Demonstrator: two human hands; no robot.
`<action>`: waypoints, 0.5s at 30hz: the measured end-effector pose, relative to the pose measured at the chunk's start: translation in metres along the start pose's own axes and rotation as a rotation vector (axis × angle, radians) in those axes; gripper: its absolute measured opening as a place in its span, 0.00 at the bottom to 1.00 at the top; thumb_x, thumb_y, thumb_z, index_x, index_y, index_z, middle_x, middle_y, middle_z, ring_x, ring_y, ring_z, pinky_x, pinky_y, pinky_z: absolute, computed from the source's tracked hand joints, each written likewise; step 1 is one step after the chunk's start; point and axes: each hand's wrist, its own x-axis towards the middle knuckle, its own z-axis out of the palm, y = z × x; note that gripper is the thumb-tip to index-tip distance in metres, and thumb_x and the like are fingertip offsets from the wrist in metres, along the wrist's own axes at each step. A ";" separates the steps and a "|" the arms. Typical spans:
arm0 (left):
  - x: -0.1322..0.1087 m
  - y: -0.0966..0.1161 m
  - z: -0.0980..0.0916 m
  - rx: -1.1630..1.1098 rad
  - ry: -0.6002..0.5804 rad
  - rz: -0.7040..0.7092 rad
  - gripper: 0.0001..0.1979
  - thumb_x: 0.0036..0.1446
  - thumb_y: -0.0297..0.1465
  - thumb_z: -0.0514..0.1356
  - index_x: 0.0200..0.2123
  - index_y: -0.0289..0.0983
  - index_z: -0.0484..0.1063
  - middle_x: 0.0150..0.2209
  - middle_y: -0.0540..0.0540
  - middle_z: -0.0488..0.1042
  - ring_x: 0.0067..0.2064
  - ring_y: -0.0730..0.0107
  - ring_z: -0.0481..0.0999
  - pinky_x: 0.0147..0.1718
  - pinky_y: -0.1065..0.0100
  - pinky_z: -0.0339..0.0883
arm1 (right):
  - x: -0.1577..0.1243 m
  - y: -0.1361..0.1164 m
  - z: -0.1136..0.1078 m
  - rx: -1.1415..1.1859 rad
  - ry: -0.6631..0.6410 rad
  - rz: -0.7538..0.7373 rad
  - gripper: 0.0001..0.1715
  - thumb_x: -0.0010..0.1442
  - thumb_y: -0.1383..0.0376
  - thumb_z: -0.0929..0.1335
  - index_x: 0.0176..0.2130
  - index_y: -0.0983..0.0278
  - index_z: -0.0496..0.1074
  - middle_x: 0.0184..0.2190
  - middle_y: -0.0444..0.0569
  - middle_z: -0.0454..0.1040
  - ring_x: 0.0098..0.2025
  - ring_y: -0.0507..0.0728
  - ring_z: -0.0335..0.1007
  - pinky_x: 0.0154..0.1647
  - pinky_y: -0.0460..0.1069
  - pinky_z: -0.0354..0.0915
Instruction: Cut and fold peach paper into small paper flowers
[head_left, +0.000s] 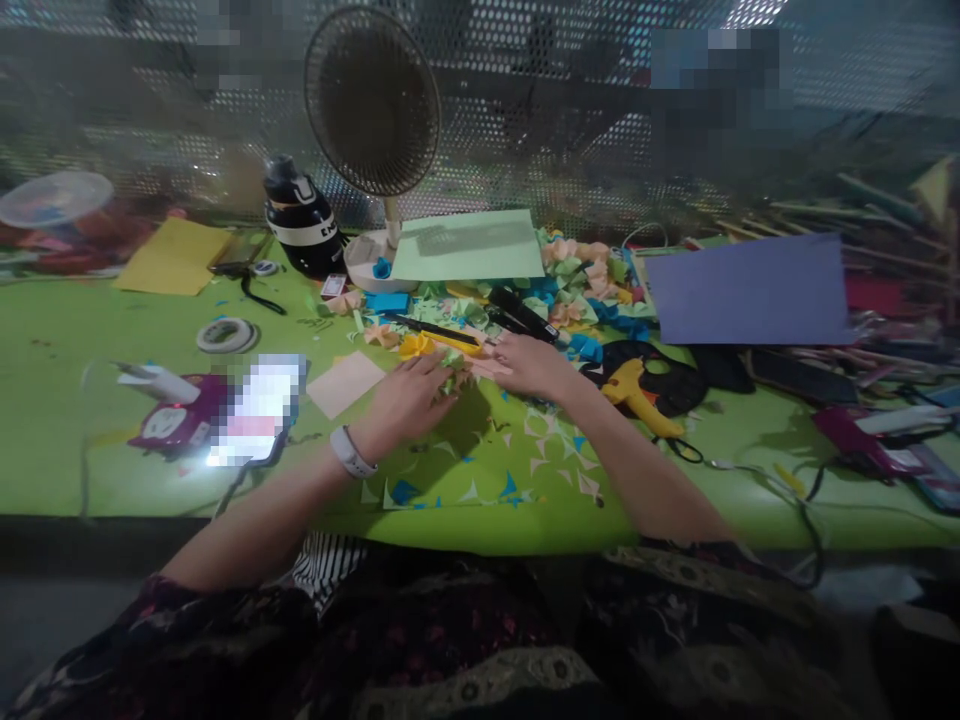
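My left hand, with a pale band on its wrist, is closed around a crumpled green paper flower at its fingertips. Just beyond those fingers lies a yellow paper flower. To the right, my right hand has its fingers pressed together on peach paper; its fingertips are partly hidden. A yellow-and-black utility knife lies just past both hands. Behind my right hand is a black stapler-like tool. A peach paper square rests left of my left hand.
Small paper scraps litter the green table before me. A yellow glue gun lies right; a lit phone and tape roll lie left. Behind stand a fan, a black bottle and a green sheet.
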 end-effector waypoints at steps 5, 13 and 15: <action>-0.001 -0.007 0.009 -0.135 0.081 0.001 0.14 0.65 0.35 0.56 0.48 0.35 0.74 0.57 0.37 0.74 0.57 0.56 0.75 0.56 0.54 0.69 | 0.000 0.000 -0.002 -0.025 -0.001 0.010 0.12 0.63 0.64 0.64 0.42 0.66 0.75 0.42 0.55 0.75 0.45 0.61 0.71 0.34 0.50 0.59; -0.004 -0.011 0.012 -0.207 0.136 0.002 0.13 0.65 0.35 0.55 0.46 0.35 0.75 0.55 0.38 0.76 0.53 0.57 0.77 0.53 0.55 0.72 | -0.002 0.000 -0.003 0.010 -0.035 0.054 0.07 0.60 0.68 0.66 0.38 0.66 0.74 0.42 0.55 0.74 0.42 0.59 0.70 0.30 0.48 0.55; -0.004 -0.013 0.013 -0.206 0.138 0.004 0.13 0.65 0.35 0.55 0.45 0.36 0.76 0.55 0.38 0.76 0.53 0.57 0.78 0.52 0.55 0.73 | -0.003 0.000 -0.005 0.022 -0.050 0.095 0.07 0.60 0.70 0.65 0.36 0.65 0.74 0.39 0.53 0.75 0.38 0.57 0.70 0.29 0.48 0.54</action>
